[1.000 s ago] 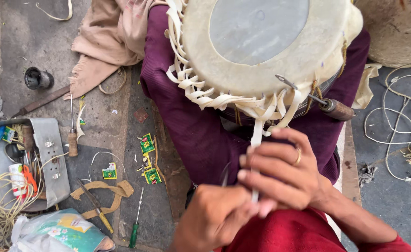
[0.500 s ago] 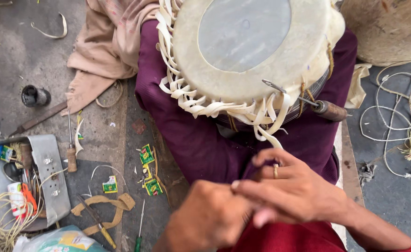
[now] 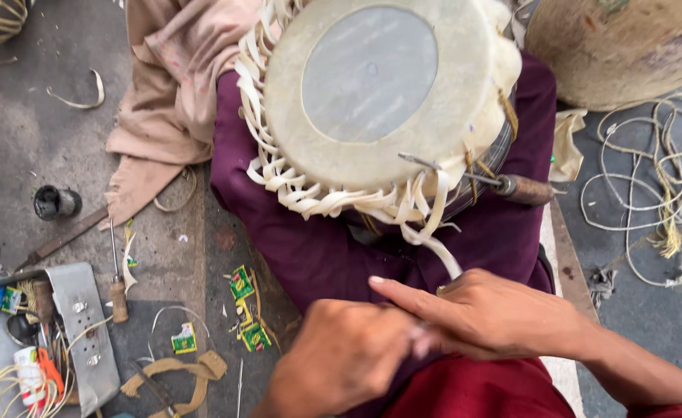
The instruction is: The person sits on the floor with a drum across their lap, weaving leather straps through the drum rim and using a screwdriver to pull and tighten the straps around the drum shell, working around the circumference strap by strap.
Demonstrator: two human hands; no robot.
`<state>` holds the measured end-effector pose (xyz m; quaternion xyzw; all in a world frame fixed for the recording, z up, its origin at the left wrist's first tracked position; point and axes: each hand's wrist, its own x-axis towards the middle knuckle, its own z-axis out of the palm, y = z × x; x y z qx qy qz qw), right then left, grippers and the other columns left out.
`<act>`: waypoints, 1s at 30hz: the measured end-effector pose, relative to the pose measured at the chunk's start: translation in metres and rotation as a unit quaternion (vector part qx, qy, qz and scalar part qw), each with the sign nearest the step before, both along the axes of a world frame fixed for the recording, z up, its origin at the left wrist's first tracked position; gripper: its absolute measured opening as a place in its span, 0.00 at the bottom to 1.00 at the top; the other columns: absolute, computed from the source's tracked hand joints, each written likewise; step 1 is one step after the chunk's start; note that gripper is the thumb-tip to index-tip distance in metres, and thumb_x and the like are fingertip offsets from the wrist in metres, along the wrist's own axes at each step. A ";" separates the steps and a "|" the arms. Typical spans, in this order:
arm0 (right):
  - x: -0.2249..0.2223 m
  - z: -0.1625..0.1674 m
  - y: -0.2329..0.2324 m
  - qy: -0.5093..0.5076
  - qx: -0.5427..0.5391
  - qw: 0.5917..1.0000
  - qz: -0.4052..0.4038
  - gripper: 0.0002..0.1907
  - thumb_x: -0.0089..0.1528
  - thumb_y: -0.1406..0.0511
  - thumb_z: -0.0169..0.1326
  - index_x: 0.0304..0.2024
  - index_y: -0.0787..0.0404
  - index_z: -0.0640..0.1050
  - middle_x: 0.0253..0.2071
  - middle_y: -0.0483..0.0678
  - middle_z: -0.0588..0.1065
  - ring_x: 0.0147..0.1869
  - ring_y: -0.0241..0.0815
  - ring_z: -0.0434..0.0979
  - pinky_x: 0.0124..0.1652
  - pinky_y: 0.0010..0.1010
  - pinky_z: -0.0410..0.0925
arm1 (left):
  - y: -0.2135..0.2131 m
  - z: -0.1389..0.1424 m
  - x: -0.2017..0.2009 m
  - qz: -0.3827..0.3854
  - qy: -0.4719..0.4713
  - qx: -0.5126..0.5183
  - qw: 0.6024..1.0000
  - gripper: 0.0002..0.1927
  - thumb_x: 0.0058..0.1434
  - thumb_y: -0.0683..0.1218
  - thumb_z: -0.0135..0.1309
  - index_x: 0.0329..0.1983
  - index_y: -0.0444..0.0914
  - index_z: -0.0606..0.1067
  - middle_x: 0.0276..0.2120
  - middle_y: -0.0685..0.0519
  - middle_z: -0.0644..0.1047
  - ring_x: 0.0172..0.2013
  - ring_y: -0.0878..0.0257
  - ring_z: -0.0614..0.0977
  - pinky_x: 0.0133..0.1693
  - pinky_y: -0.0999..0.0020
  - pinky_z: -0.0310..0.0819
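Drum (image 3: 372, 101) lay on the lap, awl (image 3: 503, 184) stuck at its right rim; both fists, left hand (image 3: 341, 364) and right hand (image 3: 495, 313), clamped together on the pale strap (image 3: 443, 255) below its near edge.

A wooden-handled awl (image 3: 116, 288), green packets (image 3: 246, 310) and coiled cord (image 3: 650, 193) lie on the floor.

A floor-level craft workshop for making or repairing drums, shown by a bare concrete floor (image 3: 39, 147) strewn with hide strap offcuts (image 3: 174, 371), wooden-handled awls (image 3: 116, 290), a metal tray of hand tools (image 3: 85, 325), loose coils of cord (image 3: 650, 193) and a hide-headed drum (image 3: 372, 101).
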<state>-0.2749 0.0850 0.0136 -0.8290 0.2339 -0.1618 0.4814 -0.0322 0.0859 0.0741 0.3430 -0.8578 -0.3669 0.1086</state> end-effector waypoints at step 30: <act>-0.011 0.039 -0.017 -0.084 -0.099 0.968 -0.213 0.09 0.56 0.69 0.64 0.40 0.60 0.82 0.34 0.45 0.80 0.37 0.39 0.83 0.35 0.28 0.73 | -0.015 0.028 -0.017 0.119 0.088 -0.014 0.989 0.08 0.69 0.46 0.55 0.35 0.39 0.74 0.25 0.49 0.78 0.27 0.52 0.83 0.27 0.57 0.73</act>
